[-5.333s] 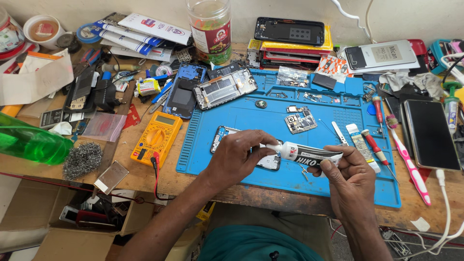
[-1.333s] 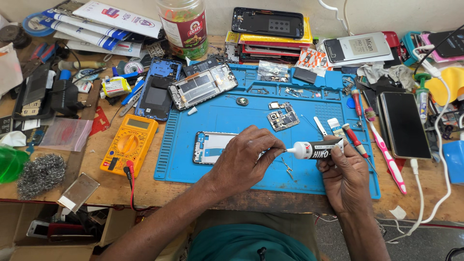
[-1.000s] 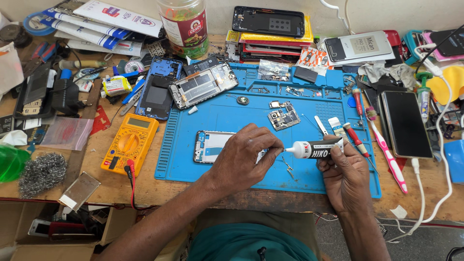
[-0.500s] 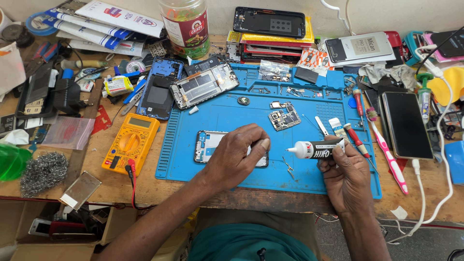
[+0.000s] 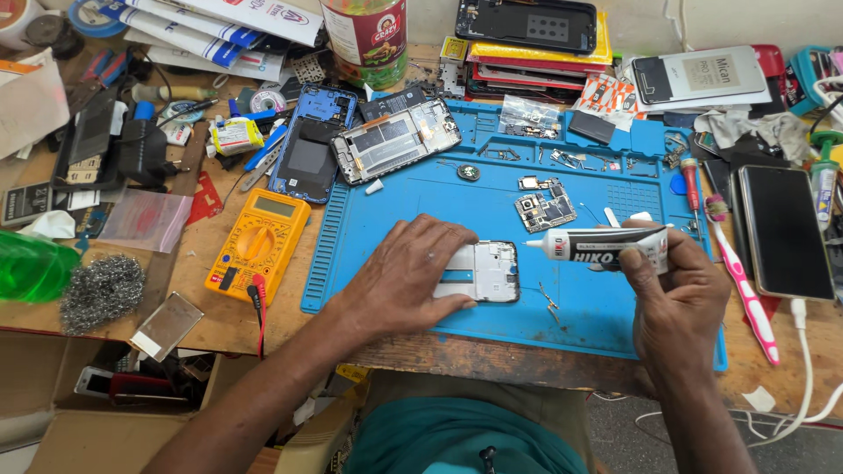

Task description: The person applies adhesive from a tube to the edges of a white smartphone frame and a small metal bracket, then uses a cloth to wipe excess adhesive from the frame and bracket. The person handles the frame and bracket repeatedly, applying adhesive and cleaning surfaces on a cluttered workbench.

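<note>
Two hands at work: our left hand (image 5: 411,279) lies flat, fingers spread, pinning a phone frame (image 5: 488,272) to the blue mat (image 5: 421,206) on the surface; our right hand (image 5: 674,294) grips a glue tube (image 5: 597,245) just beside it.

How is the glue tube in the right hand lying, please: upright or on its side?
On its side. The glue tube lies level in the right hand, nozzle pointing left toward the phone frame under the left hand.

- Table (image 5: 492,355): worn, scratched wood.
- Blue mat (image 5: 413,211): matt, rubbery.
- Glue tube (image 5: 606,246): smooth, slightly glossy.
- Steel wool (image 5: 101,291), at 9 o'clock: rough metal.
- Phone (image 5: 784,230), at 3 o'clock: glossy glass.
</note>
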